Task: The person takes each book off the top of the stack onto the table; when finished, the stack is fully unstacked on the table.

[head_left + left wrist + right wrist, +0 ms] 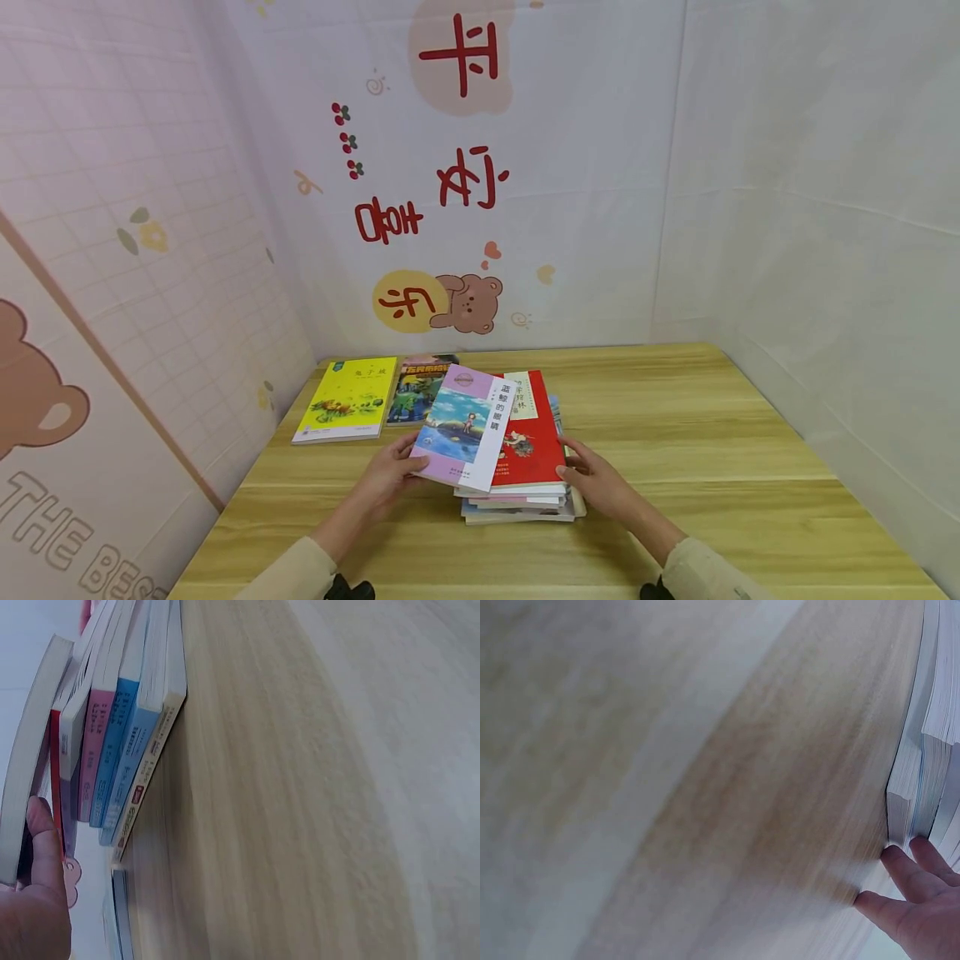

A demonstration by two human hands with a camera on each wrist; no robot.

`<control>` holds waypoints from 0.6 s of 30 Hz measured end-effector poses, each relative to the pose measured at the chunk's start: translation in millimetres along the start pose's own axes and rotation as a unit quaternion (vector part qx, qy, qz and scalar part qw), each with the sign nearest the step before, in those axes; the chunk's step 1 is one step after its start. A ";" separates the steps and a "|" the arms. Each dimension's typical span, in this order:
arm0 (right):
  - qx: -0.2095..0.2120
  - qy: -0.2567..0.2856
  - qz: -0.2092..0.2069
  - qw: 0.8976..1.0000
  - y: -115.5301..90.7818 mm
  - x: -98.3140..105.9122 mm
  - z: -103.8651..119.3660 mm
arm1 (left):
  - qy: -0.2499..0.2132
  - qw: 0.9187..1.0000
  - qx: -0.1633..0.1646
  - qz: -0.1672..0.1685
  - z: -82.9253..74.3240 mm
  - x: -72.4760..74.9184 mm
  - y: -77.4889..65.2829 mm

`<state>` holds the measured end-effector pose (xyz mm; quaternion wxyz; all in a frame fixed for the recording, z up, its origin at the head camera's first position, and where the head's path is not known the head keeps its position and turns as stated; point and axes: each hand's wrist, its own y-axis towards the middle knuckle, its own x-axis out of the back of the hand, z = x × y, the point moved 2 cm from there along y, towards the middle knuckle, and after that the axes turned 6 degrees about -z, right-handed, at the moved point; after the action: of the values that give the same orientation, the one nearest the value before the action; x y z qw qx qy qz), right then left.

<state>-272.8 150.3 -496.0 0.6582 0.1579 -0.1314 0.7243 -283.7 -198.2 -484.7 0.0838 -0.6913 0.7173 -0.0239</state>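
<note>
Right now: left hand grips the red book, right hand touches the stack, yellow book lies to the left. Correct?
One error: the left hand grips the pink-and-white book. The red book lies partly beneath it, on the stack; see head view. The rest holds.

1. The left sleeve (pixel 296 571) is pale cream or light beige, plain and matte, softly creased, and its edge ends short of the wrist.
2. The right sleeve (pixel 705 571) matches it in colour and cut; a small greyish-green mark, too small to make out, shows on it near the bottom of the head view.
3. A black, rounded, lobed piece (pixel 351 588) shows along the inner side of the left sleeve.
4. A second black piece (pixel 656 592) shows beside the right sleeve, mostly hidden.
5. The left grip (pixel 393 471) and right grip (pixel 596 479) are bare, with slender fingers.
</note>
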 end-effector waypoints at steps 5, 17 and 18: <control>-0.006 0.001 -0.002 1.000 -0.4 -0.1 0.6 | -0.004 0.999 0.005 -0.033 -1.2 12.9 -4.4; -0.005 0.009 0.004 1.000 -0.1 2.2 0.9 | -0.030 0.997 0.003 -0.077 -7.2 56.2 -26.2; -0.008 0.008 0.004 1.000 0.0 2.2 0.4 | -0.030 0.996 0.004 -0.081 -7.1 60.7 -28.6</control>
<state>-273.0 152.1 -494.8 0.6579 0.1462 -0.1326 0.7268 -258.4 -260.5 -478.6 0.1061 -0.7469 0.6563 -0.0131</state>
